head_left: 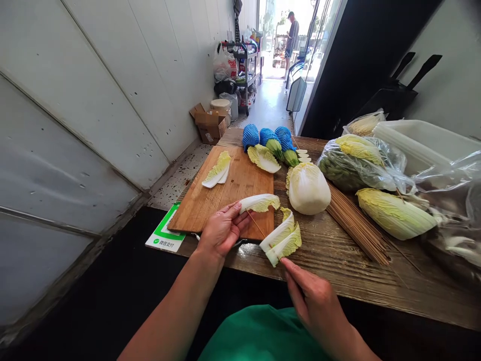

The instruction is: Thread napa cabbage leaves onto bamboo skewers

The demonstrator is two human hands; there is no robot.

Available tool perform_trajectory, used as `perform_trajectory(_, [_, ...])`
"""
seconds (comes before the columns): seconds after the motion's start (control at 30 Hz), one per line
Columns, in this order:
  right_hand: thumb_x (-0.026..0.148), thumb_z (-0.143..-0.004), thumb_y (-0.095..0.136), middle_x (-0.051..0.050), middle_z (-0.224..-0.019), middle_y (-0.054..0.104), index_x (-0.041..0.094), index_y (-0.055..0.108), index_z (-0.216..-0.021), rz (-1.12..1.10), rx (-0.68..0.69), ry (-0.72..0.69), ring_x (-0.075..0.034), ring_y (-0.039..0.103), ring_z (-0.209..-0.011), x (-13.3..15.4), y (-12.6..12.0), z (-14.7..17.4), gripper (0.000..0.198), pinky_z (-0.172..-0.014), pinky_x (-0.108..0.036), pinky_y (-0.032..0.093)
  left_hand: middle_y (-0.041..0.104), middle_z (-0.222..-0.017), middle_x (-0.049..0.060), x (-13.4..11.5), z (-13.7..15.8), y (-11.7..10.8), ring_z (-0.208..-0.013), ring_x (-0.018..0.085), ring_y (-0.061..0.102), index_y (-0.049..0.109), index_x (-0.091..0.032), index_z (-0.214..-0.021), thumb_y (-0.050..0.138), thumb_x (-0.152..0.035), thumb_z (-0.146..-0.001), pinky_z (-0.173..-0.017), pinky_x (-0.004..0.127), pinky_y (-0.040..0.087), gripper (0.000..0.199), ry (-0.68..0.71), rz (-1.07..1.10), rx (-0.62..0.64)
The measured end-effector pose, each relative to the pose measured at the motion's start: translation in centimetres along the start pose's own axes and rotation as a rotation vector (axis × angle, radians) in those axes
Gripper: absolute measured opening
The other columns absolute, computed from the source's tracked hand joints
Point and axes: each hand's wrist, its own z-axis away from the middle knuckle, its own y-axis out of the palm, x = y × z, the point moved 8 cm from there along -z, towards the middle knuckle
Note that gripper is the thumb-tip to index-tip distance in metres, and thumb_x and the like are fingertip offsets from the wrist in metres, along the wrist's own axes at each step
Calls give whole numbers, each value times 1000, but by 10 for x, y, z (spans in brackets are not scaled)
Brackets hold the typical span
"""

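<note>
My left hand (219, 231) is closed on a strip of napa cabbage leaf (259, 202), held over the near edge of the wooden cutting board (240, 183). In my right hand (315, 292), thumb and fingers pinch a thin bamboo skewer (256, 223) close to the pieces of cabbage leaf (283, 239) threaded on it. The skewer's bare end points up and left toward the strip in my left hand. Cut leaf pieces (218, 170) lie at the board's left, and a larger loose leaf (263, 158) rests across its far right corner.
Right of the board sit a cabbage head (310, 188), a bundle of skewers (358, 223), and another cabbage piece (394, 213). Blue-netted squashes (267, 138) line the back. Bagged vegetables (353, 163) and a plastic tub (424, 138) stand farther right. A person (292, 37) stands beyond the doorway.
</note>
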Motion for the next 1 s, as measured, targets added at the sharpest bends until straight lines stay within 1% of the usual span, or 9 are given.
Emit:
perform_trajectory(0.3, [10, -88, 41, -17, -88, 72, -2, 64, -100, 3, -37, -17, -19, 71, -73, 4, 0, -2, 29, -71, -23, 58, 69, -86, 16, 1, 2, 5, -75, 22, 69, 58, -5, -87, 49, -4, -83, -71, 31, 57, 10, 19, -18, 42])
perform_trajectory(0.5, [11, -89, 39, -16, -85, 72, -1, 64, -104, 5, -38, 7, -19, 71, -71, 3, -2, -5, 31, -71, -23, 58, 69, -87, 15, -1, 5, 7, -77, 22, 69, 59, -6, -86, 50, -3, -83, -75, 32, 57, 11, 38, -23, 44])
perform_trajectory(0.63, [12, -89, 38, -16, -80, 72, -1, 64, -104, -4, -32, 13, -19, 71, -69, 3, -1, -7, 32, -67, -22, 58, 69, -85, 15, -1, 5, 9, -74, 21, 69, 60, -6, -84, 50, -3, -82, -72, 31, 58, 11, 37, -30, 51])
perform_trajectory(0.77, [13, -90, 38, -15, -83, 73, 4, 64, -106, -15, -44, 8, -20, 71, -70, 4, 0, -7, 31, -66, -24, 59, 69, -84, 15, -1, 7, 11, -73, 21, 69, 59, -6, -85, 49, -3, -83, -70, 31, 58, 11, 27, -47, 41])
perform_trajectory(0.9, [13, -90, 37, -13, -81, 73, 7, 63, -109, -31, -30, 28, -19, 71, -66, 2, 3, -7, 32, -64, -26, 59, 69, -84, 15, -1, 7, 11, -76, 21, 69, 59, -6, -84, 48, -2, -83, -73, 31, 57, 12, 32, -37, 41])
perform_trajectory(1.0, [13, -90, 37, -13, -80, 73, 8, 62, -111, -29, -36, 21, -19, 71, -67, 1, 4, -6, 33, -64, -26, 59, 69, -85, 16, 3, 6, 9, -78, 22, 68, 60, -7, -85, 49, -1, -82, -73, 33, 57, 13, -3, -3, 37])
